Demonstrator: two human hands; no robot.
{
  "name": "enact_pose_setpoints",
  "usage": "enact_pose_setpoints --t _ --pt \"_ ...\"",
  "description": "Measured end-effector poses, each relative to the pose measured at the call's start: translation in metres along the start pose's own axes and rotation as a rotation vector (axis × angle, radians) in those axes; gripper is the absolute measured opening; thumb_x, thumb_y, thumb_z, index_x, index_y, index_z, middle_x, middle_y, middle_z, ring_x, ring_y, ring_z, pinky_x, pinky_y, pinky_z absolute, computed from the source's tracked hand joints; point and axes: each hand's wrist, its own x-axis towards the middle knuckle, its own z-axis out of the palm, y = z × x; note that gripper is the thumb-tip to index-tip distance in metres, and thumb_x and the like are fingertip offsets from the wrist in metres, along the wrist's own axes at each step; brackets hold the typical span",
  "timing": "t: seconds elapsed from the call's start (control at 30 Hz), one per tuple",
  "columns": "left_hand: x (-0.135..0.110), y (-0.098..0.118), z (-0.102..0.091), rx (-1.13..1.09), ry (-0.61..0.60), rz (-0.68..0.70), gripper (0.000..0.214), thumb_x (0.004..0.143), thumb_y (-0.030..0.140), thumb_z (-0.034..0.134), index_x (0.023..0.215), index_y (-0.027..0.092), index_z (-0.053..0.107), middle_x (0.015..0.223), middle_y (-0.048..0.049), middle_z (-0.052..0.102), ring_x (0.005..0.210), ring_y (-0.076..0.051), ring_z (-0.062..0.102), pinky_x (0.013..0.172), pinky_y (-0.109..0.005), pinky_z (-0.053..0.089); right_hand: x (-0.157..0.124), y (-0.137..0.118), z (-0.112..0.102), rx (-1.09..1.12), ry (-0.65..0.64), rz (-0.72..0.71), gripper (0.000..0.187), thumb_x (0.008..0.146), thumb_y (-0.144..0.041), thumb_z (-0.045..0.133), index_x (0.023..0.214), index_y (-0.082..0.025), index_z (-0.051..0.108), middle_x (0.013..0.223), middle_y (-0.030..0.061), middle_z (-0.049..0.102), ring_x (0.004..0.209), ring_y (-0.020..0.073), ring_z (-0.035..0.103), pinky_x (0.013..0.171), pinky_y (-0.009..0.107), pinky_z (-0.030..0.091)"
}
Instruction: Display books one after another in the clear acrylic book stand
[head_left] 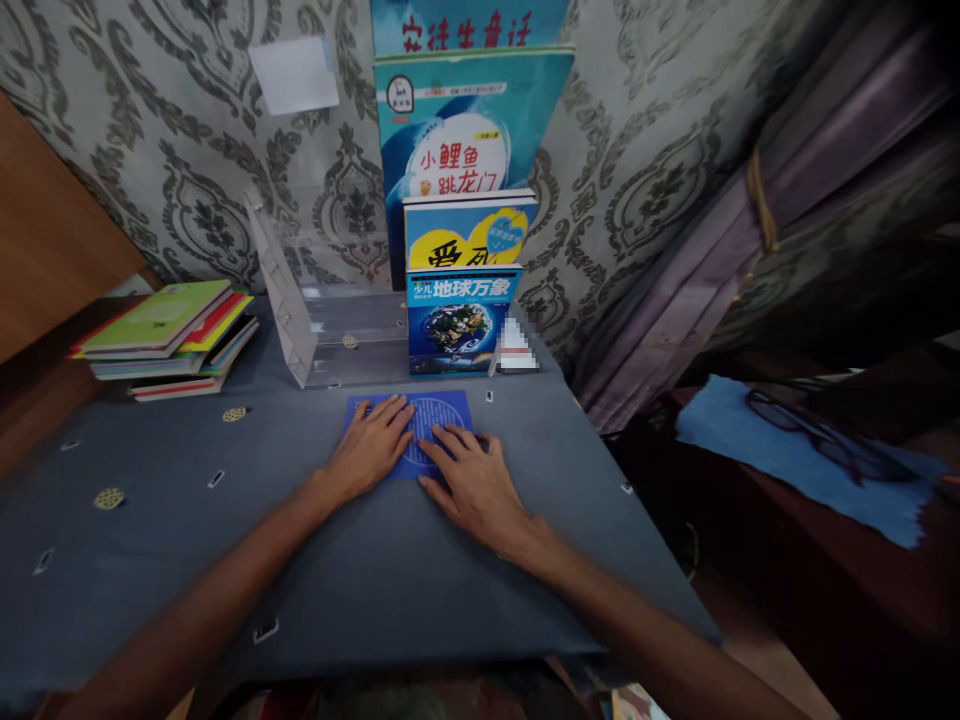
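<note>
A blue book [450, 402] with a ring of small white text on its cover lies flat on the table, in front of a clear tiered book stand. My left hand [373, 440] rests on its left part, fingers stretched out. On its right part lies my right hand [476, 480], fingers spread and flat. Both palms cover much of the cover. Just behind, in the stand [352, 365], a book with a picture of the Earth [457, 325] stands upright at the front tier. Behind it rise a yellow and blue book [465, 235] and taller teal books [480, 120].
A stack of books [169, 330] sits at the table's back left. Grey cloth [337, 600] covers the table. To the right, glasses [825, 435] lie on a light-blue cloth [724, 420]. A tied purple curtain [697, 260] hangs by the patterned wall.
</note>
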Motion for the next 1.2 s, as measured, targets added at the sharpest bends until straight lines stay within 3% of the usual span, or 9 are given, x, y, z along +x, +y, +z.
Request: enact_pose_setpoints --t 0.37,0.53,0.67,0.77,0.87,1.03,1.2 --pt "-0.023 -0.037 -0.016 0.154 0.099 -0.176 0.042 0.102 0.028 0.033 0.133 0.014 0.059 0.14 -0.015 0.061 0.128 -0.027 0.057 0.106 -0.046 0.043 0.001 0.0 -0.003 -0.006 -0.006 -0.016 0.039 0.097 -0.036 0.055 0.132 -0.018 0.059 0.14 0.0159 0.059 0.128 0.036 0.05 0.098 0.058 0.04" --pt "-0.025 -0.039 -0.013 0.124 0.132 -0.165 0.042 0.101 0.025 0.035 0.131 0.011 0.06 0.138 -0.0161 0.062 0.129 -0.027 0.056 0.107 -0.046 0.043 0.026 -0.011 -0.004 0.038 -0.004 -0.029 0.037 0.102 -0.034 0.046 0.127 -0.014 0.063 0.131 0.0194 0.064 0.12 0.0336 0.058 0.106 0.063 0.034" --pt "-0.025 -0.04 -0.009 0.089 0.17 -0.16 0.042 0.099 0.023 0.034 0.13 0.015 0.061 0.137 -0.0154 0.063 0.129 -0.027 0.057 0.107 -0.047 0.043 0.059 -0.025 0.011 0.135 -0.021 -0.135 0.047 0.103 -0.032 0.042 0.144 -0.011 0.047 0.151 0.0196 0.048 0.141 0.0312 0.042 0.115 0.061 0.03" --pt "-0.025 -0.041 -0.008 0.079 0.182 -0.162 0.042 0.098 0.022 0.034 0.13 0.016 0.061 0.137 -0.0147 0.063 0.129 -0.027 0.057 0.107 -0.047 0.044 0.074 -0.027 0.024 0.141 -0.049 -0.136 0.052 0.102 -0.036 0.042 0.147 -0.009 0.044 0.154 0.0204 0.044 0.146 0.0313 0.036 0.117 0.061 0.027" --pt "-0.024 -0.04 -0.008 0.097 0.173 -0.165 0.041 0.099 0.023 0.034 0.13 0.016 0.061 0.137 -0.0142 0.063 0.129 -0.026 0.057 0.107 -0.047 0.044 0.074 -0.017 0.026 0.109 -0.043 -0.082 0.054 0.103 -0.039 0.041 0.147 -0.009 0.044 0.155 0.0201 0.042 0.147 0.031 0.035 0.119 0.062 0.024" --pt "-0.024 -0.042 -0.009 0.092 0.162 -0.162 0.043 0.1 0.026 0.033 0.13 0.013 0.061 0.138 -0.016 0.062 0.13 -0.027 0.056 0.108 -0.047 0.043 0.058 0.017 0.012 0.02 -0.057 0.111 0.052 0.103 -0.036 0.041 0.146 -0.007 0.046 0.155 0.0199 0.042 0.146 0.0309 0.037 0.119 0.061 0.022" --pt "-0.028 -0.061 -0.013 -0.034 0.131 -0.104 0.045 0.1 0.029 0.031 0.132 0.016 0.059 0.14 -0.0117 0.061 0.133 -0.025 0.054 0.113 -0.047 0.041 0.047 0.037 0.008 -0.004 -0.032 0.138 0.049 0.103 -0.033 0.038 0.145 -0.011 0.048 0.155 0.0171 0.042 0.145 0.0303 0.039 0.119 0.062 0.021"
